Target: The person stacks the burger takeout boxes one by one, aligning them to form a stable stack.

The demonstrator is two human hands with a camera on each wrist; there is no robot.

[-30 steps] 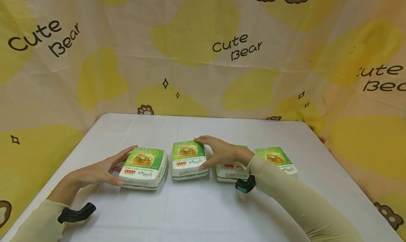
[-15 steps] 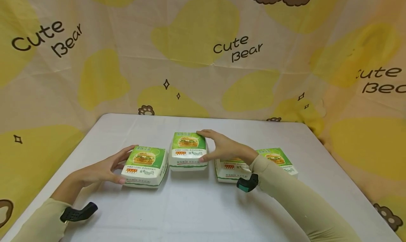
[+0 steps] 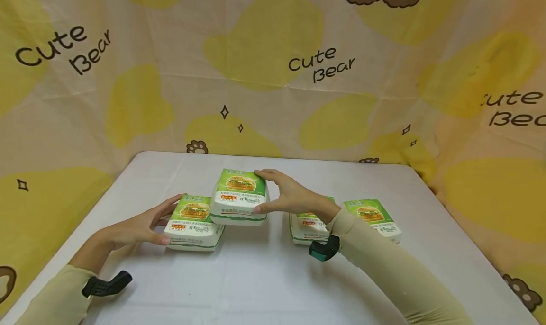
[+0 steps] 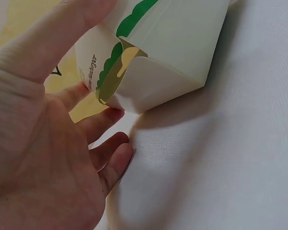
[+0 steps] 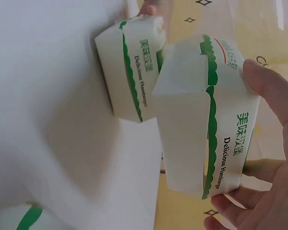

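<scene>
My right hand [image 3: 294, 192] grips a green and white paper burger box [image 3: 239, 199] by its front and back edges, thumb on the near side. This box is up off the table, and in the head view it overlaps the top right corner of the left burger box [image 3: 194, 230]. The left hand [image 3: 130, 231] holds that left box, thumb at the front and fingers along its far left side. In the right wrist view the raised box [image 5: 185, 139] shows its side print, with the left box [image 5: 120, 72] behind it. Whether the two boxes touch is unclear.
Two more burger boxes stand on the white table [image 3: 264, 277] to the right: one box [image 3: 304, 230], partly behind the right wrist, and a farther box [image 3: 371, 213], partly behind the forearm. A patterned yellow cloth [image 3: 264, 45] hangs behind the table.
My right hand has lifted its burger box from the table and carried it left, toward the left box. The left hand has stayed nearly still on its own box.
</scene>
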